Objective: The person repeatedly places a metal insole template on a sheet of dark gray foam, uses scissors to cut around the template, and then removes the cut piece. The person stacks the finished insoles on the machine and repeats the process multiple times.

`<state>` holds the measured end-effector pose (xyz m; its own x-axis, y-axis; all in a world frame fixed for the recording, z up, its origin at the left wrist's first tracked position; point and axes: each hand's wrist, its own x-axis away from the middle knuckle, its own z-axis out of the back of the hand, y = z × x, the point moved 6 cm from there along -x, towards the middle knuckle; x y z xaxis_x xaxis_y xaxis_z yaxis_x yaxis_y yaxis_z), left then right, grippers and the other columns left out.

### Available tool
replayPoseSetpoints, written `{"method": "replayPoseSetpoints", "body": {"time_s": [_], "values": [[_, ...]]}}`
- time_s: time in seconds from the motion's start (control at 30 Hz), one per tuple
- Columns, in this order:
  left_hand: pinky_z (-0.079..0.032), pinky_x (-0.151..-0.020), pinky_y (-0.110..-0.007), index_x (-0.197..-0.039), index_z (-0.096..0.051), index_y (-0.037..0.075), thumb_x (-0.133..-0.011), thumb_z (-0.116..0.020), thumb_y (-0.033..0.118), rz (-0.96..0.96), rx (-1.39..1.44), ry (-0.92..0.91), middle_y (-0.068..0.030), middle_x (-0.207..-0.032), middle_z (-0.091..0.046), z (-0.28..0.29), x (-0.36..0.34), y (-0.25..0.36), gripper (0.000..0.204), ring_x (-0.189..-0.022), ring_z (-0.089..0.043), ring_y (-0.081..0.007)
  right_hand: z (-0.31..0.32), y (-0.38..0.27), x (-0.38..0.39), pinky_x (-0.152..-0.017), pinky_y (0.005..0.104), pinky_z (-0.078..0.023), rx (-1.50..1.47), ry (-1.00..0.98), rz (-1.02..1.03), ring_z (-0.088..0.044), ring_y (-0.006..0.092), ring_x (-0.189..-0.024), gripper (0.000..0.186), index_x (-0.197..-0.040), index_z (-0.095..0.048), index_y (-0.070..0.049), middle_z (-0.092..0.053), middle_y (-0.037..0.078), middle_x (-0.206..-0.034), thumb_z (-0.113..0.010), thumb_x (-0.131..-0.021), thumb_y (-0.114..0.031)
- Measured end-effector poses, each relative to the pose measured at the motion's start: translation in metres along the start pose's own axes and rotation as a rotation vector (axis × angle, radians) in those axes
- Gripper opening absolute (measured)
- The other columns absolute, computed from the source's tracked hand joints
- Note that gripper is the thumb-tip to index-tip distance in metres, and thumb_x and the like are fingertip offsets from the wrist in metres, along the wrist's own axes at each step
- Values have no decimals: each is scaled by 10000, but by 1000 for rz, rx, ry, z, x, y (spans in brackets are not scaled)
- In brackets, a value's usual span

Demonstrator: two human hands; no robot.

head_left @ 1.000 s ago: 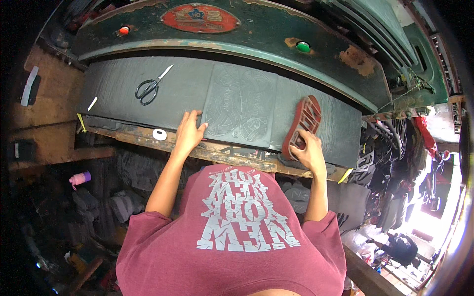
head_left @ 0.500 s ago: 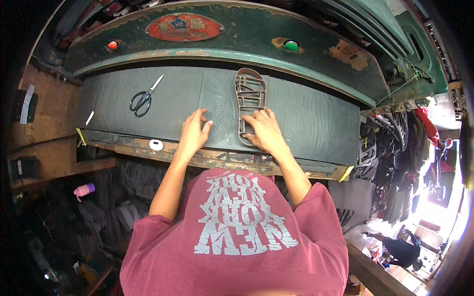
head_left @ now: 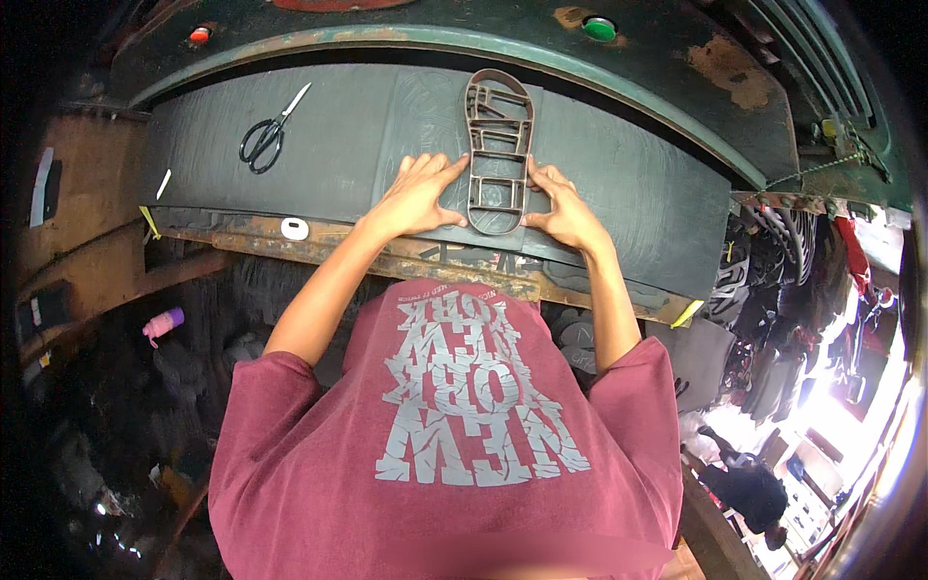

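A brown metal cutting die (head_left: 499,178), shaped like a shoe sole with crossbars inside, stands on a dark grey sheet (head_left: 628,164). My left hand (head_left: 418,201) is at its left edge, the thumb near the lower end and the index fingertip higher up. On the opposite edge, the thumb and forefinger of my right hand (head_left: 565,215) press against the rim. Between them the two hands hold the die from both sides. Faint curved marks show on the sheet around it.
Black-handled scissors (head_left: 263,143) lie on the sheet at the left. A small white oval object (head_left: 294,229) sits on the wooden front ledge. Behind the sheet is a green machine beam (head_left: 435,43) with a red button (head_left: 199,36) and a green button (head_left: 599,29). Another person (head_left: 744,488) is at lower right.
My right hand has moved from over the die's lower left part to its right edge. My left hand has come rightward to the left edge. The view has shifted, too.
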<state>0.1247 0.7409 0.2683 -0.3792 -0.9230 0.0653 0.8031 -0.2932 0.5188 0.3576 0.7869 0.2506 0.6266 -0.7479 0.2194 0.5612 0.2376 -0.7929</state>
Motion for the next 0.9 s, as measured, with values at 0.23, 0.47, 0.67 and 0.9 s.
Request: {"method": "replayPoseSetpoints", "body": {"time_s": [0.23,0.47,0.67,0.9], "values": [[-356,-934,-396,-1511,-498,68,-638,-905,428,-66,54,-20,-86,-1079,-577,-6,-2,-13,1028,-1060,-532,-270,-5,-5,3,-1068,412,-353,167,56,18,-524,318,-1223,1041,-1584,-407,-114,-557,143,-1239,-906,-685,-280],[-350,-951,-392,-1508,-509,74,-630,-916,399,-53,94,-5,-68,-1078,-584,-7,-1,-16,1020,-1078,-529,-257,-7,-3,1,-1053,405,-355,166,69,50,-520,302,-1215,1033,-1570,-435,-110,-548,138,-1240,-909,-675,-311],[-352,-948,-394,-1508,-505,67,-632,-919,386,-38,110,-38,-70,-1070,-584,-5,-2,-16,1020,-1065,-533,-257,-9,-1,2,-1055,398,-351,188,74,32,-512,292,-1217,1037,-1574,-434,-126,-543,127,-1238,-913,-672,-305],[-353,-940,-391,-1500,-511,60,-625,-919,397,-52,80,-24,-75,-1054,-578,-5,-2,-16,1023,-1059,-536,-253,-8,-2,1,-1059,403,-352,198,52,18,-510,293,-1214,1049,-1580,-425,-134,-542,127,-1235,-912,-672,-330]]}}
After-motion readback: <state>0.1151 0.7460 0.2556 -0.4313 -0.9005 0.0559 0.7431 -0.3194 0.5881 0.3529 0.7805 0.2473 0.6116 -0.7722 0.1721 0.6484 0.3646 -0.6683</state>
